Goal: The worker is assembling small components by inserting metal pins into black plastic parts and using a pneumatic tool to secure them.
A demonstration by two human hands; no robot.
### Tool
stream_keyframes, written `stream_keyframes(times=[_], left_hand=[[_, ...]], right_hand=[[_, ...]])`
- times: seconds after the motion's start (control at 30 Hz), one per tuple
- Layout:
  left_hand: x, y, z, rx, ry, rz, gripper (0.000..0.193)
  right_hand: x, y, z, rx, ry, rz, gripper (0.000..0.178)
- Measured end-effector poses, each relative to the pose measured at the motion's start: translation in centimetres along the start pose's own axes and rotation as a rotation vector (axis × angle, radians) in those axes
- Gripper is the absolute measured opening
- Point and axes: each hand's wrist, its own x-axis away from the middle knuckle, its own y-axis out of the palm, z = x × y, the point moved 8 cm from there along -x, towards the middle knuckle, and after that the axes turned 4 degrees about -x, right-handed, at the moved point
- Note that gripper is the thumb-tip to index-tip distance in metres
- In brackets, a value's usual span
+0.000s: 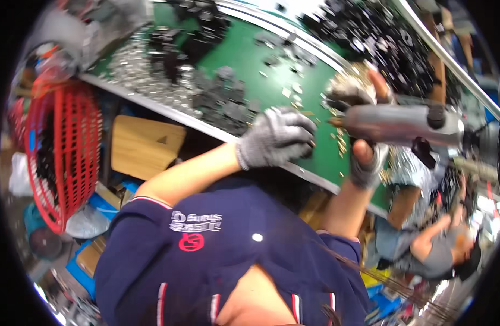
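Observation:
My left hand (276,138), in a grey knitted glove, hovers over the near edge of the green table with its fingers curled; whatever they may hold is hidden. A grey cylindrical electric screwdriver (399,122) lies across the view on the right, its tip pointing left. My right hand (368,165) is around its front part, with the bare thumb on the near side and a bare finger on the far side. The tool hides the palm. Small brass-coloured pieces (341,142) lie below the tip, and some small pale pieces (296,89) are between the hands.
Dark flat parts (222,100) and shiny clear parts (144,70) are heaped on the green tabletop (244,49). A large black heap (380,41) fills the far right. At left stands a red mesh basket (62,152) near a wooden stool (146,146). Another person (442,244) is at right.

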Motion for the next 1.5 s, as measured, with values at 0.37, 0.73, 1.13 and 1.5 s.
stream_keyframes(times=[0.37,0.73,1.13,1.5], left_hand=[[-4.0,-16.0,-11.9,-1.19,-0.659,-0.242,0.051],[-1.8,-14.9,-14.9,-1.058,-0.823,-0.471,0.035],[-4.6,-16.7,-9.2,-0.313,-0.342,-0.192,0.035],[-0.8,-4.7,-3.7,0.591,-0.618,-0.114,0.054]], right_hand=[[1.2,-5.7,1.9,0.771,0.037,0.047,0.031],[-20.0,-26.8,-0.3,1.544,-0.007,0.451,0.04],[-2.5,4.8,3.9,0.523,0.138,-0.055,0.061],[0.7,3.2,4.2,0.561,-0.025,0.028,0.052]])
